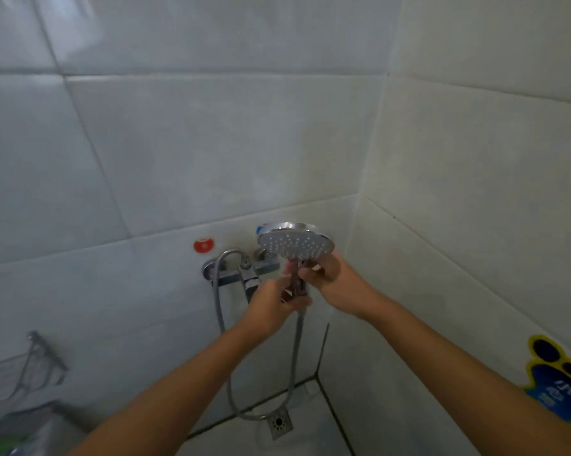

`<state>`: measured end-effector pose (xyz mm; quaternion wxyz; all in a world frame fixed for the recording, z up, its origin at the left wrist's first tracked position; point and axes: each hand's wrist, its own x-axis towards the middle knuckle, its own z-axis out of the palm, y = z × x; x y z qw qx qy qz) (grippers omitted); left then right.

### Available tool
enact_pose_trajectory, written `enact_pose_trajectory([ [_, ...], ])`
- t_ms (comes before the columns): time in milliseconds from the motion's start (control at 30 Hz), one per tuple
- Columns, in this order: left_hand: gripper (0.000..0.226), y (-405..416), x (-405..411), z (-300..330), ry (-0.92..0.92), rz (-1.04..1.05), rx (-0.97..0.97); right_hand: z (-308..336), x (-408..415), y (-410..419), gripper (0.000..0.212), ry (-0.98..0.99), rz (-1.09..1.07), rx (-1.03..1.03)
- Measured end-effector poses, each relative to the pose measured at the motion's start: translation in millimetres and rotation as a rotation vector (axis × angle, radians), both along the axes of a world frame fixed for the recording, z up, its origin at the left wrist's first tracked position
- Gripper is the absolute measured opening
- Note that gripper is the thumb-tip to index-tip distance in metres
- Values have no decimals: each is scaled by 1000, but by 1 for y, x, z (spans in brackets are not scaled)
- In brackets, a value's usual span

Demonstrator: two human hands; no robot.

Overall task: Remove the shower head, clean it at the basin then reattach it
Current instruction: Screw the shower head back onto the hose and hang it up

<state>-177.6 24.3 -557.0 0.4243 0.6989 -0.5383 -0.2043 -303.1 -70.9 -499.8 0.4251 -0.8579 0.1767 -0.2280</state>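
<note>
The left hand (279,296) gripped the hose (295,350) coupling at the handle's base, seemingly to twist it, while the right hand (322,271) clamped the handle, steadying the shower head (295,241) before the wall mixer (241,273).

Tiled corner, large pale glossy wall tiles (211,143) with thin grout lines, right wall (475,159) more cream. Pale floor tiles (297,436) with dark grout, square metal drain (280,422) near the corner. Red round cap (203,245) on back wall. Wire rack (44,360) low left. Blue-yellow paw-shaped sticker (557,383) on right wall. Soft, dim, even light.
</note>
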Motion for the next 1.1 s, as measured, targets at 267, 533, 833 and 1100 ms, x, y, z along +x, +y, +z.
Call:
enact_pose_trajectory([
  [267, 11, 28, 17, 87, -162, 65, -158, 73, 19, 14, 10, -141, 1, -99],
  [533, 12, 46, 45, 173, -337, 51, -224, 151, 47, 32, 29, -185, -83, -301],
  [833, 10, 56, 58, 295, -467, 29, -397, 271, 50, 45, 15, -343, 20, -542],
  [1100, 10, 50, 69, 395, -643, 105, -548, 371, 54, 43, 18, -407, -90, -769],
])
